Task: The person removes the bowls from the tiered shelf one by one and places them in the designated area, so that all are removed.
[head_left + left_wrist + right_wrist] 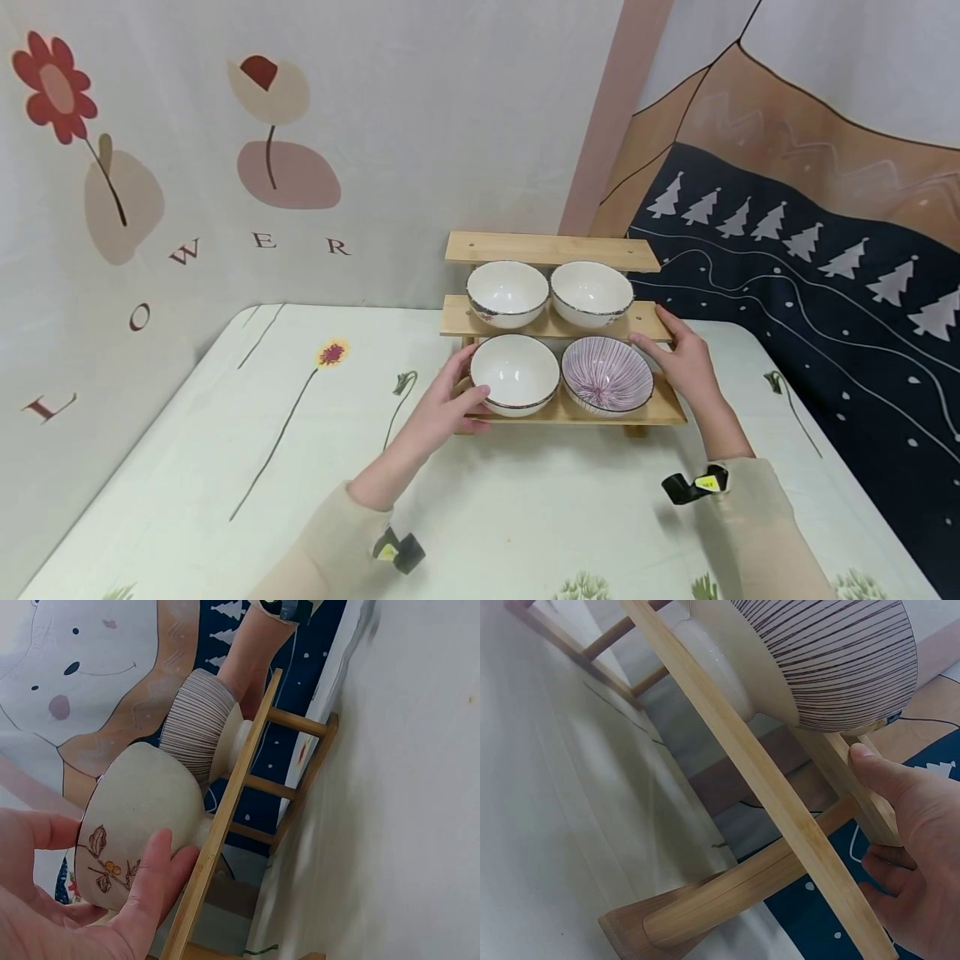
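Note:
A three-tier wooden rack (457,316) carries bowls on its two lower boards. On the bottom board are a white bowl (514,373) with a dark rim and a purple-striped bowl (607,375). My left hand (442,404) holds the white bowl at its left side, thumb toward the front; a leaf-and-berry pattern shows on its outside in the left wrist view. With my right hand (686,362) I grip the right end of the middle board (829,761), close beside the striped bowl. Two more white bowls, a left one (507,293) and a right one (592,293), sit side by side on the middle board.
The rack's top board (551,250) is at the back, near the hanging curtain (420,125). A white flower-printed cloth (525,508) covers the table. To the right hangs a dark blue cloth with tree prints (810,275).

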Tool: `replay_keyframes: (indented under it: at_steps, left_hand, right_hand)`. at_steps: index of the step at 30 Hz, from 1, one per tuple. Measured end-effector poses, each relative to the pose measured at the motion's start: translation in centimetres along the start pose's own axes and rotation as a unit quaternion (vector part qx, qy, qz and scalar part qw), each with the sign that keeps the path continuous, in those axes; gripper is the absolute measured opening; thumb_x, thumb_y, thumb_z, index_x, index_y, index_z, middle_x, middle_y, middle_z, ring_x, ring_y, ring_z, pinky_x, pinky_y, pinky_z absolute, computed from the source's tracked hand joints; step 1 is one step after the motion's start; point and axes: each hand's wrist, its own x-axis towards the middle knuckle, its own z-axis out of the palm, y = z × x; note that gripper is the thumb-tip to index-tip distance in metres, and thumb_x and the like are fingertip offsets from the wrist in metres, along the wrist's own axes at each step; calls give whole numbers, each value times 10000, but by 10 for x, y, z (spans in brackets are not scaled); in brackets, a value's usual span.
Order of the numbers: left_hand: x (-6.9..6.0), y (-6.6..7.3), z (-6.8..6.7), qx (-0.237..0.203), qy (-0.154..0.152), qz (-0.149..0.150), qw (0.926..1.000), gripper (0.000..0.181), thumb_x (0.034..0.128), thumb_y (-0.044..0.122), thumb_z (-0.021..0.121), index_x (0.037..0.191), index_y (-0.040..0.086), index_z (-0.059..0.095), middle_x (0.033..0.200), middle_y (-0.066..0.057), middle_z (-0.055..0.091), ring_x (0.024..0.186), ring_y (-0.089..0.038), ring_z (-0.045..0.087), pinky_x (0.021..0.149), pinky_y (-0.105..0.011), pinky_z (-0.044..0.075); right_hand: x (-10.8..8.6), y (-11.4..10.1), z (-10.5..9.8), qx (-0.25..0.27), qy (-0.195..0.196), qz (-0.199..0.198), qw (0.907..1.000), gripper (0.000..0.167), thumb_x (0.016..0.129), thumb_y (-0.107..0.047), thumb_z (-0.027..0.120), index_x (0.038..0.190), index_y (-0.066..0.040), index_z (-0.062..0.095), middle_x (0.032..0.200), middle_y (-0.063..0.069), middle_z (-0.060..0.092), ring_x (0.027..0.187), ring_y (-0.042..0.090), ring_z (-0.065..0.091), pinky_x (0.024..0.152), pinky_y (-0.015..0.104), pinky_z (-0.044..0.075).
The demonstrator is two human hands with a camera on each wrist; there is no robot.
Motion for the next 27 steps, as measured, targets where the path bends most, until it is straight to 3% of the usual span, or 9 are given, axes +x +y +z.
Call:
replay_keyframes:
  at_steps: [12, 20, 27]
  left_hand:
    - [-4, 2, -2, -126, 150, 90, 9998, 684, 946, 51, 524, 1569, 166, 267, 1578, -189, 352, 796, -189, 685, 813, -457, 640]
    - [-8, 3, -8, -14, 194, 172, 9997, 677, 930, 38, 521, 1558, 97, 275, 1543, -266, 370, 901, -223, 689, 815, -429, 642]
    - [-11, 2, -13, 69, 301, 91, 9995, 677, 927, 47, 518, 1559, 128, 286, 1548, -257, 373, 955, -248, 679, 824, -394, 641]
  right_hand:
    - [0, 0, 0, -40, 10, -38, 10000, 887, 937, -519, 629, 1584, -71, 222, 1634, 220, 226, 1490, 445, 255, 1197, 586, 300]
    - [0, -1, 0, -35, -12, -17, 10000, 898, 934, -529, 626, 1584, -63, 217, 1636, 220, 218, 1488, 452, 253, 1193, 588, 303]
    - [0, 0, 0, -34, -23, -16, 10000, 900, 933, -530, 626, 1584, -63, 216, 1637, 220, 215, 1486, 455, 254, 1193, 587, 304]
